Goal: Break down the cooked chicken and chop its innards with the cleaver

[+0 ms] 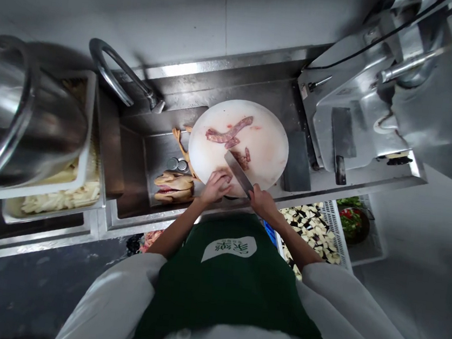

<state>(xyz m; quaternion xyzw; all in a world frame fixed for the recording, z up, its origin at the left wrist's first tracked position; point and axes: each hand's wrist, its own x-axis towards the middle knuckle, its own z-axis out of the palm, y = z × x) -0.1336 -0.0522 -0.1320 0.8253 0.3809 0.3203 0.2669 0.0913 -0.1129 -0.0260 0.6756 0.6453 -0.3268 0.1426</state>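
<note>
A round white cutting board (pixel 272 145) lies across a steel sink. Raw meat strips (pixel 228 133) and a smaller meat piece (pixel 244 158) rest on it. My right hand (pixel 261 199) grips the handle of a cleaver (pixel 238 172), whose blade angles up-left across the board's near edge. My left hand (pixel 216 186) is curled, fingers bent, pressing on something at the board's near edge beside the blade; what is under it is hidden. A plucked whole bird (pixel 175 185) lies in the sink to the left of my left hand.
A curved faucet (pixel 116 78) rises over the sink (pixel 155 148). White trays of pale cut vegetables (pixel 60 194) and a big steel pot (pixel 16 113) stand left. A meat slicer (pixel 384 106) with a second cleaver (pixel 341 142) stands right. Below right are a crate of diced eggplant (pixel 317 229) and a bowl of peppers (pixel 353 222).
</note>
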